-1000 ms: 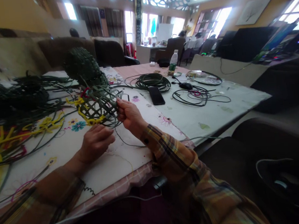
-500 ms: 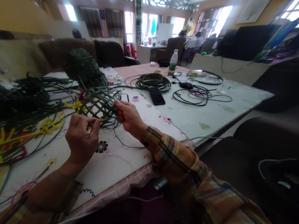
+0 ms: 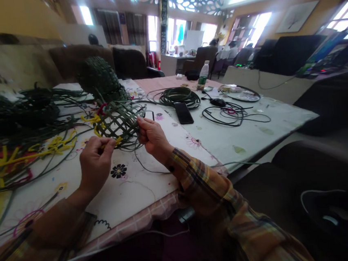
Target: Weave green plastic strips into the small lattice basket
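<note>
A loosely woven basket (image 3: 119, 121) of dark green strips lies on the flowered tablecloth (image 3: 164, 189), with open gaps in its weave. My right hand (image 3: 152, 136) pinches its right edge between thumb and fingers. At the basket's near left side, my left hand (image 3: 96, 158) is closed in a pinch on a yellow strip (image 3: 117, 141), whose end shows by the thumb. Other yellow ties (image 3: 91, 118) sit on the basket's left rim. Behind it stands a finished-looking, tightly woven green piece (image 3: 98, 78).
Yellow strips (image 3: 55, 146) and dark green woven pieces (image 3: 36, 104) crowd the left. Right of the basket are a coil of green strip (image 3: 178, 97), a black phone (image 3: 184, 113), a computer mouse (image 3: 218, 102), thin loops (image 3: 224, 115) and a plastic bottle (image 3: 203, 76).
My left hand has shifted slightly, with its fingers still pinched by the basket. The right hand keeps its hold on the edge. The whole view has moved a little.
</note>
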Available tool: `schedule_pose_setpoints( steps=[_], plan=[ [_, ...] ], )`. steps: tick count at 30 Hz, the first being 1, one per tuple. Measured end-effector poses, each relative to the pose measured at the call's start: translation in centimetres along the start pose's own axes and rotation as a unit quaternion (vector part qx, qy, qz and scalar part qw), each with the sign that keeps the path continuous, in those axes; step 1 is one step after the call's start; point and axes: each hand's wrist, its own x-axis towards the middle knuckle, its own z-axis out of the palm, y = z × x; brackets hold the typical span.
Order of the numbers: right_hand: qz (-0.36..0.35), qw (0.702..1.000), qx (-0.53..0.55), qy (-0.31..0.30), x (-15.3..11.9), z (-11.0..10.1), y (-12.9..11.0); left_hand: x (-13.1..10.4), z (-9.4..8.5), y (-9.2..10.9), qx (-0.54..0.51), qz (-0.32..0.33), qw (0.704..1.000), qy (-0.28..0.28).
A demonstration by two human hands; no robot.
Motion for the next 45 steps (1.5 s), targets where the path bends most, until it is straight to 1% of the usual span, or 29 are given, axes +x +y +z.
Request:
schedule_pose_setpoints(
  steps=[2,4,6,9,11,13,15,17,18,19,20,21,22,23,24,26,27,28,30,31,32,33,34,35,36,37,39,42,45],
  plan=[
    [0.003,1.0,-0.002,-0.003,0.0,-0.1,-0.3,0.4,-0.2,0.0,0.026,0.09,0.996,0.015],
    [0.006,1.0,0.001,-0.007,0.1,-0.2,-0.5,0.8,-0.4,-0.2,0.052,0.175,0.983,0.013],
    [0.011,1.0,0.006,-0.008,0.1,-0.3,-0.6,1.1,-0.6,-0.6,0.081,0.225,0.971,0.013],
    [0.011,1.0,0.012,-0.007,0.3,-0.4,-0.4,1.3,-0.8,-1.2,0.129,0.25,0.96,0.008],
    [0.005,1.0,0.008,-0.01,0.3,-0.4,-0.2,1.3,-0.8,-1.3,0.151,0.246,0.957,-0.001],
    [-0.001,1.0,0.002,-0.015,0.4,-0.4,0.1,1.2,-0.7,-1.1,0.167,0.228,0.959,0.001],
    [-0.008,1.0,0.0,-0.018,0.3,-0.3,0.2,1.1,-0.5,-0.4,0.168,0.191,0.967,0.013],
    [-0.014,1.0,0.002,-0.016,0.3,-0.2,0.4,1.0,-0.3,0.6,0.131,0.124,0.983,0.018],
    [-0.017,1.0,0.003,-0.015,0.2,-0.2,0.5,0.9,-0.2,1.2,0.092,0.068,0.993,0.012],
    [-0.019,1.0,0.003,-0.013,0.2,-0.1,0.6,0.9,-0.2,1.8,0.039,-0.007,0.999,0.0],
    [-0.02,1.0,0.003,-0.013,0.2,-0.1,0.7,0.9,-0.2,2.4,-0.025,-0.094,0.995,-0.017],
    [-0.022,1.0,0.003,-0.014,0.2,-0.1,0.8,0.9,-0.3,2.9,-0.092,-0.181,0.979,-0.034],
    [-0.025,1.0,0.001,-0.017,0.2,-0.1,0.9,0.9,-0.4,3.3,-0.155,-0.258,0.952,-0.049],
    [-0.027,0.999,0.0,-0.021,0.2,-0.1,1.1,1.0,-0.5,3.7,-0.208,-0.32,0.922,-0.058],
    [-0.03,0.999,-0.002,-0.025,0.2,-0.1,1.2,1.1,-0.6,3.9,-0.249,-0.364,0.896,-0.059],
    [-0.035,0.999,-0.006,-0.032,0.3,-0.2,1.3,1.3,-0.8,4.1,-0.294,-0.415,0.859,-0.052],
    [-0.037,0.999,-0.008,-0.033,0.3,-0.2,1.3,1.4,-0.9,4.1,-0.303,-0.429,0.849,-0.049],
    [-0.038,0.999,-0.008,-0.033,0.3,-0.3,1.3,1.5,-0.9,4.0,-0.301,-0.434,0.848,-0.049],
    [-0.035,0.999,-0.007,-0.031,0.3,-0.3,1.2,1.5,-0.9,3.7,-0.277,-0.421,0.862,-0.053],
    [-0.032,0.999,-0.005,-0.028,0.3,-0.3,1.2,1.5,-0.8,3.5,-0.253,-0.404,0.877,-0.053],
    [-0.028,0.999,-0.002,-0.024,0.3,-0.3,1.1,1.4,-0.8,3.1,-0.213,-0.372,0.902,-0.05],
    [-0.024,1.0,0.001,-0.02,0.4,-0.2,1.1,1.4,-0.7,2.7,-0.157,-0.322,0.932,-0.042],
    [-0.02,1.0,0.002,-0.017,0.4,-0.2,1.1,1.3,-0.7,2.2,-0.091,-0.255,0.962,-0.03],
    [-0.016,1.0,0.004,-0.014,0.4,-0.2,1.0,1.3,-0.6,1.7,-0.019,-0.175,0.984,-0.015],
    [-0.012,1.0,0.004,-0.012,0.4,-0.1,1.0,1.2,-0.5,1.2,0.05,-0.09,0.995,-0.001],
    [-0.01,1.0,0.006,-0.011,0.4,-0.1,1.0,1.2,-0.4,0.7,0.104,-0.017,0.994,0.011],
    [-0.005,1.0,0.01,-0.012,0.3,-0.2,0.8,1.1,-0.4,-0.2,0.151,0.074,0.985,0.034],
    [0.002,0.999,0.02,-0.025,0.4,-0.3,0.5,1.0,-0.5,-0.9,0.163,0.154,0.973,0.054],
    [0.012,0.999,0.022,-0.037,0.5,-0.5,0.4,1.0,-0.6,-1.2,0.184,0.191,0.963,0.049]
  ],
)
